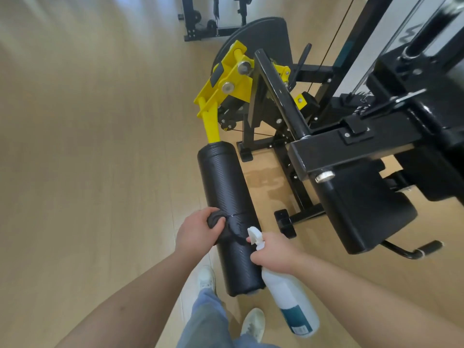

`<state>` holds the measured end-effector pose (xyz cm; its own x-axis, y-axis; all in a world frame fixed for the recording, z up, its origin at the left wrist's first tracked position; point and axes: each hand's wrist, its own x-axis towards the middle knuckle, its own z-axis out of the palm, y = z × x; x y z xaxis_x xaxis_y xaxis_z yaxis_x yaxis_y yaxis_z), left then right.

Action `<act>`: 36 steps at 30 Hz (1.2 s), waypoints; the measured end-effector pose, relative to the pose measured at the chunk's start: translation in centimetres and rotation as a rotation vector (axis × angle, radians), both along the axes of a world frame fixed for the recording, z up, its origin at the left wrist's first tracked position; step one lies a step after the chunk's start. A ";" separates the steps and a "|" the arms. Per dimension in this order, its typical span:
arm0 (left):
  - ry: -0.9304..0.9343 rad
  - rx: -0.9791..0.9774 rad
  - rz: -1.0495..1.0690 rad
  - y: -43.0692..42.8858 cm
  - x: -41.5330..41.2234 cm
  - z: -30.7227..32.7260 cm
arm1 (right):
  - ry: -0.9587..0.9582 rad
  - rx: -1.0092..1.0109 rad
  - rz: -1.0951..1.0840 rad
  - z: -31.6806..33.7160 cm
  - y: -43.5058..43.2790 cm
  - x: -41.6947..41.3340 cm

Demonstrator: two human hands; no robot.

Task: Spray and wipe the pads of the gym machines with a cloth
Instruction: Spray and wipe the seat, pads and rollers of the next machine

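A black cylindrical roller pad (226, 187) lies across the middle of the view, running from the yellow lever arm (226, 81) at its far end toward the person's feet at its near end. The left hand (198, 232) has its fingers curled round a bunched dark cloth (216, 219) and holds it against the left side of the pad's nearer half. A loose fold of the cloth trails rightward over the pad's top. Just to the right, the right hand (273, 252) grips the neck of a white spray bottle (288, 297), fingers wrapped round it and one fingertip at the trigger. The white nozzle head (254, 234) sits over the pad, close to the trailing cloth. The bottle's body, with a teal label, slants down toward the near right. Right of the roller pad stands the machine's black steel frame (351, 144), with a flat black seat pad (364, 209) under it. The light wooden floor (100, 146) fills the left side. Near the bottom edge are blue jeans (208, 320) and two pale shoes (207, 276), one on each side of the roller's near end.
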<state>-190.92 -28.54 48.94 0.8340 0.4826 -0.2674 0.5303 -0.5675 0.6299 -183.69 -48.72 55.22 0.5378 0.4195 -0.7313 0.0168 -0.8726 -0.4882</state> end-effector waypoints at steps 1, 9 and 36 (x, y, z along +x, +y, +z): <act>0.000 -0.011 0.009 0.6 0.4 0.1 | -0.004 -0.007 0.001 0.3 0.8 0.8; -0.018 -0.100 0.086 6.0 4.3 0.0 | -0.063 0.037 0.043 1.0 9.7 7.9; -0.048 -0.162 0.158 7.1 6.1 1.1 | -0.200 -0.060 0.069 0.7 9.5 7.5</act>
<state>-184.81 -21.40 50.06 0.7653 0.5622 -0.3135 0.5716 -0.3696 0.7326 -176.24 -39.21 55.92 0.6464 0.4196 -0.6373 0.1689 -0.8932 -0.4168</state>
